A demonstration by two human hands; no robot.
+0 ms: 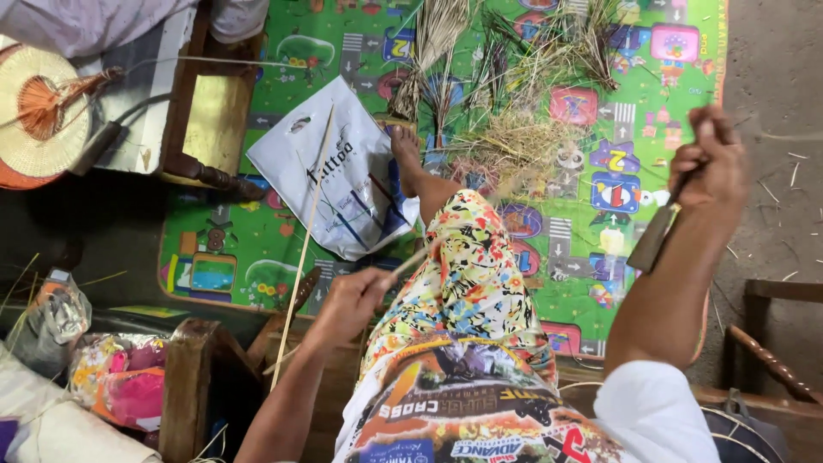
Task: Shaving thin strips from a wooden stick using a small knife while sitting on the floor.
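Observation:
My left hand (pixel 347 302) pinches a thin pale strip of reed (pixel 410 261) just left of my knee, which is in flowered trousers (pixel 471 266). A long thin stick (pixel 307 240) stands slanted right beside that hand. My right hand (pixel 710 163) is raised at the right, closed on the handle of a knife (pixel 653 240) whose broad blade points down and left. My bare foot (pixel 405 150) rests on the green play mat (pixel 257 231), next to a white plastic bag (pixel 339 176).
Dry grass and reed stalks (pixel 514 103) lie heaped on the mat beyond my foot. A woven fan (pixel 39 116) and a small wooden stool (pixel 210 120) are at the upper left. Bags (pixel 111 377) sit at the lower left, bare concrete floor (pixel 780 86) at the right.

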